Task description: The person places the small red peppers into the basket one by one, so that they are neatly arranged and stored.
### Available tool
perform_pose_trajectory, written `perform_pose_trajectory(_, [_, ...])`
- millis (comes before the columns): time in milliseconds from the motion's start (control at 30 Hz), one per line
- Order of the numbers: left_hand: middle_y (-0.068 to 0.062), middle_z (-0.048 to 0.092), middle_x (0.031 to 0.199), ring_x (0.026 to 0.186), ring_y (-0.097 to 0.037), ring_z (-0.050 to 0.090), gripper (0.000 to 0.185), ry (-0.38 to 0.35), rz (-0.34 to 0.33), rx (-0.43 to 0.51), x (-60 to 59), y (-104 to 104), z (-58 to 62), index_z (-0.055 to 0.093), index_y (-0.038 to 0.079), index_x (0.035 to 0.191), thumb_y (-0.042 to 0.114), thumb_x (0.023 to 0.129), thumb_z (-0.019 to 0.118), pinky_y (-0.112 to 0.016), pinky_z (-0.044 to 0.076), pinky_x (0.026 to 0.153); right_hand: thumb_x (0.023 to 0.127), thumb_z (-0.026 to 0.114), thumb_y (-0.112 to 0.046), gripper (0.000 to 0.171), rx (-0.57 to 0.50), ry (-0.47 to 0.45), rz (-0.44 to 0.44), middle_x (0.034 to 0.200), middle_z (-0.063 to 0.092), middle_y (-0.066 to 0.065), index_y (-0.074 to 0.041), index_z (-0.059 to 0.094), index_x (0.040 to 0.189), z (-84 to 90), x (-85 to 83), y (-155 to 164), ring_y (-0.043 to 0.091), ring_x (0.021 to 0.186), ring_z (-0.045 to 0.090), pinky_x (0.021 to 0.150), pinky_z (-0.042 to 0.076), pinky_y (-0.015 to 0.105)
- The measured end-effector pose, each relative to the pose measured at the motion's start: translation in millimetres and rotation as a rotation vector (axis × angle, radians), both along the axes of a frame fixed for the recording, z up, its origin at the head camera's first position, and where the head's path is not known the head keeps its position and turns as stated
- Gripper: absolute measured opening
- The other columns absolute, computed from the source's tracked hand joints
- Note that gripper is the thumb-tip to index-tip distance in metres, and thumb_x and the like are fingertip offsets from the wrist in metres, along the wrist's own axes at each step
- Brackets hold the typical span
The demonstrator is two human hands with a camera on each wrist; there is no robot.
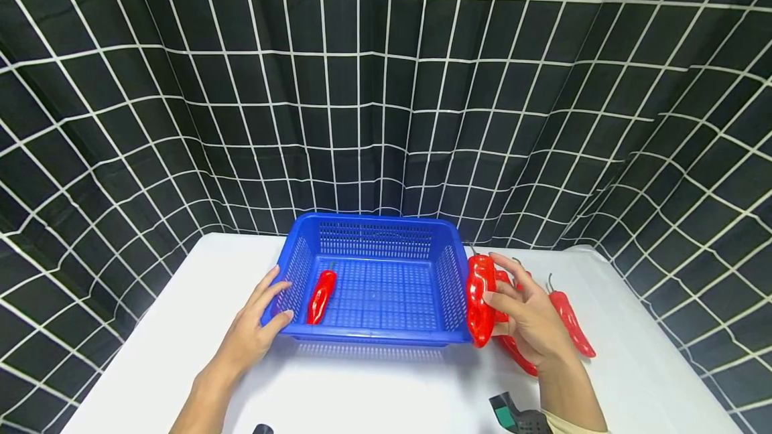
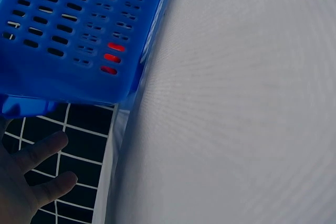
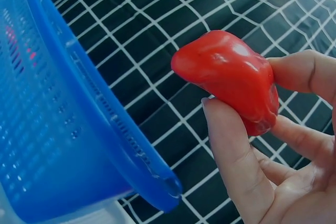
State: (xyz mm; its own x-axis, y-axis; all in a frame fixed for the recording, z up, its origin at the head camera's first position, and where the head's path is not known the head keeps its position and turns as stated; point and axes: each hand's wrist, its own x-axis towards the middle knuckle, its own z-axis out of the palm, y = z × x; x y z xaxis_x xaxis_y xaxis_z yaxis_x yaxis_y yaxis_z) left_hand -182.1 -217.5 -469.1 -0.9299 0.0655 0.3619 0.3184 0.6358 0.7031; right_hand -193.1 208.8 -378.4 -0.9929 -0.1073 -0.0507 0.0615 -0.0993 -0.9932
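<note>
While one basket (image 1: pixel 374 337) waits, four peppers (image 1: pixel 479 300).

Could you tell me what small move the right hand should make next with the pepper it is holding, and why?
Probably carry it left over the rim and lower it in. The right hand grips a red pepper just outside the blue basket, where one pepper already lies, while the left hand rests on the basket's near-left corner.

No writing to read anywhere: the blue basket (image 1: pixel 374 240) is bare perforated plastic, the red peppers (image 1: pixel 480 300) carry no stickers, and the backdrop (image 1: pixel 386 86) is only a white grid on black. No labels, brands or numbers.
</note>
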Motion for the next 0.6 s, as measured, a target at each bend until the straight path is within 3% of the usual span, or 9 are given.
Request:
perform_pose_trajectory(233, [-0.004, 0.026, 0.156, 0.139, -0.039, 0.025, 0.048, 0.000, 0.009, -0.005, -1.2, 0.2, -1.7, 0.052, 0.010, 0.137, 0.023, 0.092, 0.060, -0.068, 0.025, 0.100, 0.087, 0.069, -0.009, 0.076, 0.010, 0.003, 0.008, 0.137, 0.043, 0.021, -0.023, 0.031, 0.151, 0.8, -4.1, -9.7, 0.031, 0.110, 0.060, 0.072, 0.055, 0.046])
perform_pose_trajectory(600, [-0.004, 0.026, 0.156, 0.140, -0.038, 0.025, 0.049, -0.011, 0.013, 0.003, -0.7, 1.0, -0.8, 0.051, 0.010, 0.138, 0.022, 0.091, 0.060, -0.067, 0.024, 0.102, 0.083, 0.073, -0.007, 0.078, -0.045, -0.011, 0.026, 0.130, 0.049, 0.023, -0.021, 0.034, 0.149, -2.9, -13.5, -28.8, 0.036, 0.112, 0.057, 0.073, 0.052, 0.056])
